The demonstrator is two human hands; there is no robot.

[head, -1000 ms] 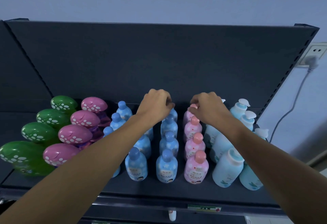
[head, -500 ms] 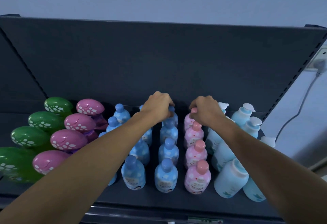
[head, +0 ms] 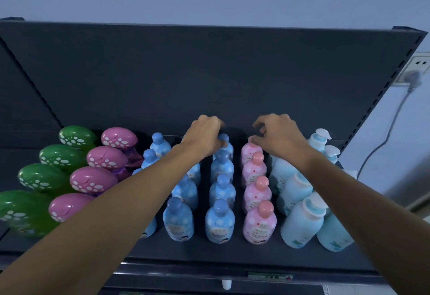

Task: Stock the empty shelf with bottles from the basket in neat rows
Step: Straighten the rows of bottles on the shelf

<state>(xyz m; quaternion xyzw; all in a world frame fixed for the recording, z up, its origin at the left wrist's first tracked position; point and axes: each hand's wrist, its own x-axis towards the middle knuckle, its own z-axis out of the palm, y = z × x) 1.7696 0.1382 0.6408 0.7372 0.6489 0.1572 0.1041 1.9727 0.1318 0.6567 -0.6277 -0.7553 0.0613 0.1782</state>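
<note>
The dark shelf holds bottles in rows running front to back. My left hand reaches to the back and pinches the cap of the rearmost blue bottle in the third blue row. My right hand hovers over the rearmost pink bottle; its fingers are loosely curled and lifted off the cap, with only the thumb close to it. More blue bottles and pink bottles stand in front of them. The basket is out of view.
Green mushroom-cap bottles and pink mushroom-cap bottles fill the left. Pale blue pump bottles stand on the right. The shelf's back panel rises behind. A wall socket with a plug and cable is at the right.
My right hand's fingers have lifted and loosened from the rear pink bottle's cap. My left hand stays on the rear blue bottle's cap. The view has shifted slightly.
</note>
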